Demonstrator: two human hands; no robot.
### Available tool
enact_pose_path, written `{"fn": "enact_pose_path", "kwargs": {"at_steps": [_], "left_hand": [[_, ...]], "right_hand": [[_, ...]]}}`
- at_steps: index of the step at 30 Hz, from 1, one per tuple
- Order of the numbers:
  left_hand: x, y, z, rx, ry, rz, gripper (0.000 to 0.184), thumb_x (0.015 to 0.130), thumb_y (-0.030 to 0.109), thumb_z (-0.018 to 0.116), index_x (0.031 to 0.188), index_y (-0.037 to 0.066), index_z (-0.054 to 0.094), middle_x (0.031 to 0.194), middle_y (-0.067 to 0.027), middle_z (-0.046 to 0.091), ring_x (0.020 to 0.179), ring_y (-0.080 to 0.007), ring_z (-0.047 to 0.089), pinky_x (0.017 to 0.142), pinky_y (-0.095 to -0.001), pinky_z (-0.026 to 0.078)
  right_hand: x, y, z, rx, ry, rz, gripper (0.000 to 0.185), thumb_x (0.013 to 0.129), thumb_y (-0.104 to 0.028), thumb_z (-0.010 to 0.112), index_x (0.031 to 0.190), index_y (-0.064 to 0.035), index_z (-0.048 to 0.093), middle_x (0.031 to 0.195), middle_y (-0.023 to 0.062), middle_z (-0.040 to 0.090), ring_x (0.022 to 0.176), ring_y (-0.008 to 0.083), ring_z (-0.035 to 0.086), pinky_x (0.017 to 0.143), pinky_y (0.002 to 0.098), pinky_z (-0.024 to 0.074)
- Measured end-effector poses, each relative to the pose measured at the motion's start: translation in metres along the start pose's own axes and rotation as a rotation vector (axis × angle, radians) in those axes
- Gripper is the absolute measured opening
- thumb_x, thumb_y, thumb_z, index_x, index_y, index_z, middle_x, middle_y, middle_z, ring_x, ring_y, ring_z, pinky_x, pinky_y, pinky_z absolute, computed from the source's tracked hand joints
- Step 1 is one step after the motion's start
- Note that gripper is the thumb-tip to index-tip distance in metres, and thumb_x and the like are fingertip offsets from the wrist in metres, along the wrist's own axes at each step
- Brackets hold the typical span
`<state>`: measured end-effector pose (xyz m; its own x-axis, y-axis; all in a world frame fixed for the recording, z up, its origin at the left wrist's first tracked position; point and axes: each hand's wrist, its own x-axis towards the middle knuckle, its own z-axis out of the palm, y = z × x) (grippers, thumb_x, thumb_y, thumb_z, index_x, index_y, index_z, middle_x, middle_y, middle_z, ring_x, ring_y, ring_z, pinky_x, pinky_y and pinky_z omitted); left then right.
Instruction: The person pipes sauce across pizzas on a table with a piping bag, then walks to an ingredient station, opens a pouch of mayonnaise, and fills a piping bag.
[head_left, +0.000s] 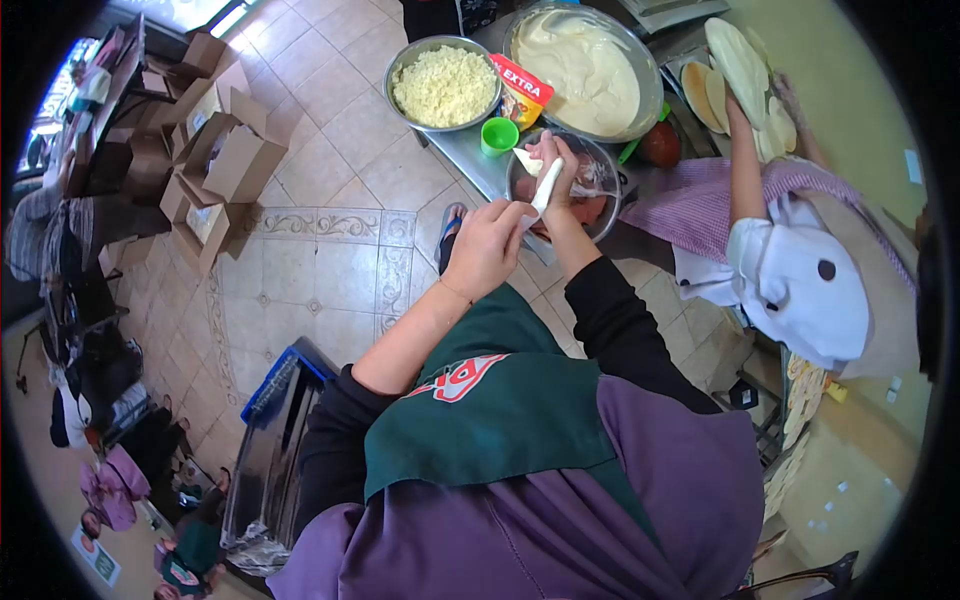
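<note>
Between my two hands is a narrow white strip of dough [546, 186], above the rim of a metal bowl [612, 212] with reddish filling. My left hand [487, 245] pinches its lower end. My right hand [562, 172] is wrapped round its upper part, with a pale piece at the fingertips. Just left of the bowl stands a green cup [499, 136], beside a red and yellow packet [522, 92]. A metal bowl of crumbly pale yellow food [446, 87] is further left. Behind is a large bowl of creamy batter [578, 72].
At the right a co-worker [790, 270] handles flat pale dough pieces [738, 70]. Open cardboard boxes [240, 165] stand on the tiled floor at the left. A dark rack with a blue edge [275, 380] is at the lower left, and other people are further off.
</note>
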<state>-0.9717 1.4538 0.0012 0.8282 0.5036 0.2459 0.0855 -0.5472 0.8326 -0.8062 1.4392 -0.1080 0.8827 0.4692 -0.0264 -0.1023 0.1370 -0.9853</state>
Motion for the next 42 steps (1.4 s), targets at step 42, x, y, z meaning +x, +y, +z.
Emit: {"fn": "enact_pose_path", "kwargs": {"at_steps": [42], "left_hand": [[0.208, -0.250, -0.005, -0.104, -0.915, -0.294, 0.016, 0.079, 0.011, 0.056, 0.090, 0.002, 0.062, 0.077, -0.0047, 0.061, 0.072, -0.0080, 0.056, 0.067, -0.0225, 0.044]], "right_hand": [[-0.001, 0.123, 0.095, -1.040, 0.334, 0.611, 0.047, 0.074, -0.008, 0.054, 0.116, 0.0009, 0.036, 0.106, 0.0208, 0.049, 0.094, 0.0343, 0.054, 0.079, 0.0392, 0.0466]]}}
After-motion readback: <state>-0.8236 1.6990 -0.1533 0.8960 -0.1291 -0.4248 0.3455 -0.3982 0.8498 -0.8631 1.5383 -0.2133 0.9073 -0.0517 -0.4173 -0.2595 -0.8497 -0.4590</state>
